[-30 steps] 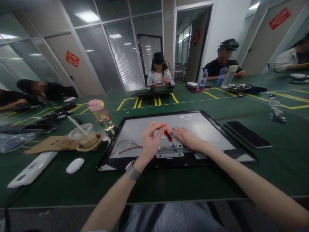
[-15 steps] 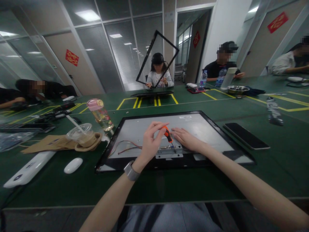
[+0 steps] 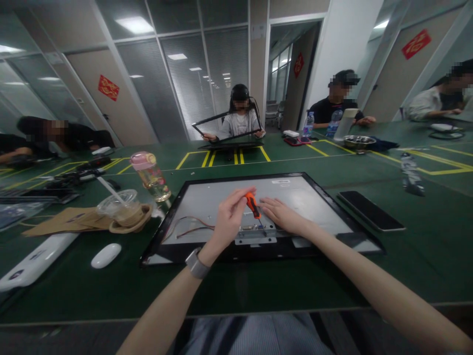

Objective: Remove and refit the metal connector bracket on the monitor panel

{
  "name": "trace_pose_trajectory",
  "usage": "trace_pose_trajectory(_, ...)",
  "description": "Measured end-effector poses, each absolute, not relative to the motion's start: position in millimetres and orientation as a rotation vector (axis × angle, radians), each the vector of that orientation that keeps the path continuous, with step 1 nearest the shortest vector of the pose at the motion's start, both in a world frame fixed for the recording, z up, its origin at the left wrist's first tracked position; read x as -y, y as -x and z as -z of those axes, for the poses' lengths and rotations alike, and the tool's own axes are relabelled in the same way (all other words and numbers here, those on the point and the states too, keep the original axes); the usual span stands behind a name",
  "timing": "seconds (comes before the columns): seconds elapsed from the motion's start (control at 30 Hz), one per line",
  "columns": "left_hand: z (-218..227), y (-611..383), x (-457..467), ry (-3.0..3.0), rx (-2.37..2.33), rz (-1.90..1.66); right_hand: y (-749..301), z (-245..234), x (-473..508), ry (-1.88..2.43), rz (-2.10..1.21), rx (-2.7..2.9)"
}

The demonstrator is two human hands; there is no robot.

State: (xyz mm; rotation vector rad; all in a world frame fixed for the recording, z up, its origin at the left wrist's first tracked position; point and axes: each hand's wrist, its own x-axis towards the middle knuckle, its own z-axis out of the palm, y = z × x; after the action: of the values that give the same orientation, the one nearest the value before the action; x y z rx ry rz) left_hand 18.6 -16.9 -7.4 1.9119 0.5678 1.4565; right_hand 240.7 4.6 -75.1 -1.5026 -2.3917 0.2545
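Note:
A flat display panel [image 3: 218, 197] with a grey metal back and black border lies on the table in front of me. My left hand [image 3: 232, 212] grips the handle of an orange and black screwdriver [image 3: 253, 204]. The screwdriver tilts, its tip down at a metal bracket [image 3: 254, 234] with connectors near the panel's front edge. My right hand [image 3: 283, 214] rests flat on the panel just right of the screwdriver, fingers stretched out. Thin wires [image 3: 190, 224] run over the panel's left side, beside my left hand.
To the left stand a pink-lidded bottle [image 3: 151, 177] and an iced drink cup [image 3: 120, 204], with a white mouse [image 3: 106, 256] nearer me. A phone [image 3: 370, 211] lies to the right. Across the table a person holds a black frame [image 3: 229, 137]; more people sit at both sides.
The person opposite has lowered the black frame from upright to near the table. My hands and the screwdriver keep almost the same place on the panel; the view has shifted slightly.

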Motion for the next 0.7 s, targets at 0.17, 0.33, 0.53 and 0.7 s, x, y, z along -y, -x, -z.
trace_pose_trajectory(0.17,6.5,-18.8,16.7,-1.918,-0.623,-1.537,-240.8,75.8,-5.4,1.503,-0.225,2.413)
trace_pose_trajectory(0.33,5.4,-19.2,19.2,-1.915,-0.552,-1.467,-240.5,77.2,-6.0,1.497,-0.227,2.383)
trace_pose_trajectory(0.53,8.9,-20.7,19.4,-1.918,-0.647,-1.587,-239.4,76.5,-6.0,1.512,-0.200,2.400)
trace_pose_trajectory(0.7,6.0,-20.9,22.4,-1.898,-0.550,-1.472,-241.1,78.0,-6.8,1.502,-0.203,2.401)
